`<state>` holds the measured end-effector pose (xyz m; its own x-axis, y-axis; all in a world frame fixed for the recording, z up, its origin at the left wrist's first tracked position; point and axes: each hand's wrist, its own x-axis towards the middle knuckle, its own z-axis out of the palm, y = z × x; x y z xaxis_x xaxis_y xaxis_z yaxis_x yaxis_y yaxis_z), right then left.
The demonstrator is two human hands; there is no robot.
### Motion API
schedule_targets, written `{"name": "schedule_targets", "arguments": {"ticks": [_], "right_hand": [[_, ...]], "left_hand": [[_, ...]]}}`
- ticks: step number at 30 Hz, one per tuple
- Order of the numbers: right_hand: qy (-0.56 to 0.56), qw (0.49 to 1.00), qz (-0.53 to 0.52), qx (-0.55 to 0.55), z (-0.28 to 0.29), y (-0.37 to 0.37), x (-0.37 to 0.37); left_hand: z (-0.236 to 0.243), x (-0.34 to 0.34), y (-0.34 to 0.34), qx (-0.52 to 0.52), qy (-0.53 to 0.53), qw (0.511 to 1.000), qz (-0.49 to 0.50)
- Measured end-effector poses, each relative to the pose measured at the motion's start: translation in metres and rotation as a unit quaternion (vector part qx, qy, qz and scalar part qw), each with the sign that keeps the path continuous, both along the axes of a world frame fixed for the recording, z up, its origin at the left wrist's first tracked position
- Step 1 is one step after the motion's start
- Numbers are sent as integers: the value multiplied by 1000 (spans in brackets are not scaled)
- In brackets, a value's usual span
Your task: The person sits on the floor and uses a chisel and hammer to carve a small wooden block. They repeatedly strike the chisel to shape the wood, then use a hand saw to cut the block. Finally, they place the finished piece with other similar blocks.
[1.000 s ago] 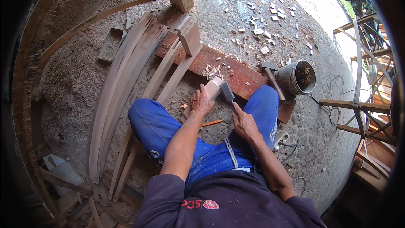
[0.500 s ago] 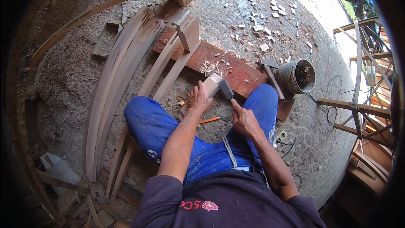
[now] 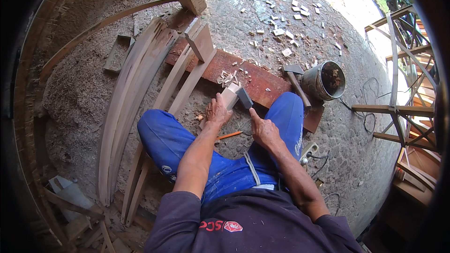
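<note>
A pale wooden block (image 3: 229, 97) leans up between my knees, its top end beside the reddish plank (image 3: 265, 83). Around its side wraps my left hand (image 3: 217, 113), steadying it. My right hand (image 3: 266, 132) is closed on a dark flat-bladed tool (image 3: 244, 99), index finger stretched along its lower end; the handle is hidden in the palm. The blade lies against or very close to the block's upper right edge. Curled wood shavings (image 3: 228, 78) sit on the plank just beyond. Below the block, an orange pencil (image 3: 229, 135) lies on the ground.
A hatchet (image 3: 298, 87) rests by a metal bucket (image 3: 307, 82) on the right. Long curved timbers (image 3: 124, 98) and jointed wooden legs (image 3: 194, 77) lie to the left. Offcuts (image 3: 287, 52) scatter the far ground. A socket block (image 3: 308, 152) with a cable lies beside my right knee.
The whole view has shifted slightly. Both hands keep their grips on the block and the flat-bladed tool, with the blade still at the block's upper end.
</note>
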<state>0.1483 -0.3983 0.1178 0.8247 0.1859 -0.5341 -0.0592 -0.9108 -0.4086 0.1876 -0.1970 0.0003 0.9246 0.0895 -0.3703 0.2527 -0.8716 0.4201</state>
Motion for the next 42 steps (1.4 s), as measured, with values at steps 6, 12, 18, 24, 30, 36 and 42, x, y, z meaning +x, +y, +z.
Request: {"name": "schedule_targets", "arguments": {"ticks": [6, 12, 18, 24, 30, 36, 42], "right_hand": [[-43, 995, -50, 81, -5, 19, 19], [7, 998, -24, 54, 13, -5, -3], [32, 999, 9, 37, 32, 0, 18], [29, 998, 10, 52, 22, -3, 21], [36, 999, -6, 33, 15, -6, 14], [-5, 998, 0, 60, 10, -9, 14], [17, 999, -32, 36, -7, 2, 6]], "left_hand": [[5, -1, 5, 22, 19, 999, -13], [-7, -3, 8, -12, 23, 999, -19], [-9, -3, 9, 10, 5, 999, -32], [-11, -3, 10, 15, 4, 999, -39], [-10, -2, 8, 13, -10, 999, -30], [-7, 0, 10, 28, -21, 999, -38], [-7, -1, 7, 29, -13, 999, -32]]}}
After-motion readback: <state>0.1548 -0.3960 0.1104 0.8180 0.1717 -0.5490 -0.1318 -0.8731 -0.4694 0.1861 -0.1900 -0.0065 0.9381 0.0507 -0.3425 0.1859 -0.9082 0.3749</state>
